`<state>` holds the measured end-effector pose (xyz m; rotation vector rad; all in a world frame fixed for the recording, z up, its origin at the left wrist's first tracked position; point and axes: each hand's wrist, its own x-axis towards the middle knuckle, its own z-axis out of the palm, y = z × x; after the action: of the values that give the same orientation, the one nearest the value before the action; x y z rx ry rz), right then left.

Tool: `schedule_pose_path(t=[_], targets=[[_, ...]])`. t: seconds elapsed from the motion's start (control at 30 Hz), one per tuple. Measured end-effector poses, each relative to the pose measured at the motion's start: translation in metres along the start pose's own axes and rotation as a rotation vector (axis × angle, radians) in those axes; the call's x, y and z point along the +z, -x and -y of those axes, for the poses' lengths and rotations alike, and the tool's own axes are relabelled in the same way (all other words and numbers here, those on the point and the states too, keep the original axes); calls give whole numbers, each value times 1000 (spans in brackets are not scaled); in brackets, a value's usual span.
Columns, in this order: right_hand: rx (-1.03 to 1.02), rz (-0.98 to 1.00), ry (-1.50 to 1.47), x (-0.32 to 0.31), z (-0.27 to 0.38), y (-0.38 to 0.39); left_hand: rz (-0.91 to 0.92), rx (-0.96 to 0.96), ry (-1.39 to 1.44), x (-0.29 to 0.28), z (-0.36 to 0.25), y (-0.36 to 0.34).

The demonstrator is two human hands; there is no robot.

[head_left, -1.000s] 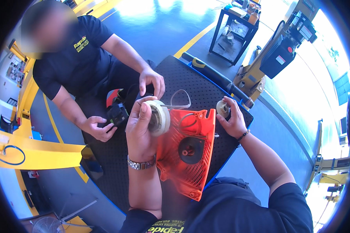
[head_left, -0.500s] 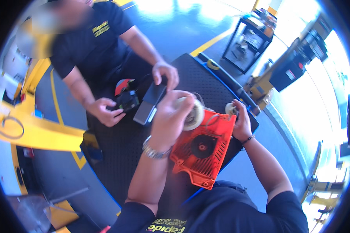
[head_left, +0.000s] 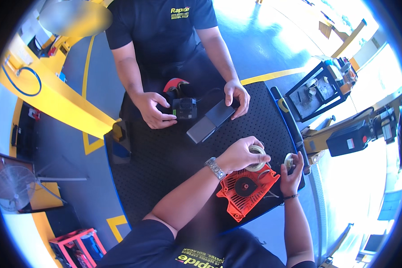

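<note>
My left hand (head_left: 245, 154) is shut on a white spool-like ring (head_left: 257, 167) above the far end of an orange slotted plastic housing (head_left: 250, 201). A round black part (head_left: 244, 186) sits inside that housing, on the black perforated work mat (head_left: 152, 174). Right of the housing, my right hand (head_left: 290, 178) grips a smaller white round part (head_left: 288, 161). A pale cord lies by the housing.
A co-worker opposite has one hand (head_left: 156, 111) at a black device (head_left: 186, 108), the other (head_left: 236, 98) on a grey rectangular object (head_left: 205, 127). A yellow lift column (head_left: 62, 98), cart (head_left: 315, 91), fan (head_left: 15, 187) and red trolley (head_left: 73, 245) surround the table.
My view has shifted, so the table and housing appear lower and farther away. The co-worker's grey object shows fully now. I keep hold of both white parts.
</note>
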<state>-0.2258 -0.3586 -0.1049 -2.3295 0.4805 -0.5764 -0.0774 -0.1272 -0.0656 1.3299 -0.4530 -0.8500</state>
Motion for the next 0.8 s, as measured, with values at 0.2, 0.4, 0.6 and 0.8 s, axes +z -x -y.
schedule_pose_path(t=[0.2,0.4,0.6,0.8], targets=[[-48,10,44,0,0,0,157,64,-57,3,-9,9],[-25,26,68,-2,5,0,237,69,-123,-3,-10,7],[-36,24,118,2,1,-2,294,71,-57,-8,-6,6],[-23,23,173,2,-1,0,139,169,-237,1,-2,7]])
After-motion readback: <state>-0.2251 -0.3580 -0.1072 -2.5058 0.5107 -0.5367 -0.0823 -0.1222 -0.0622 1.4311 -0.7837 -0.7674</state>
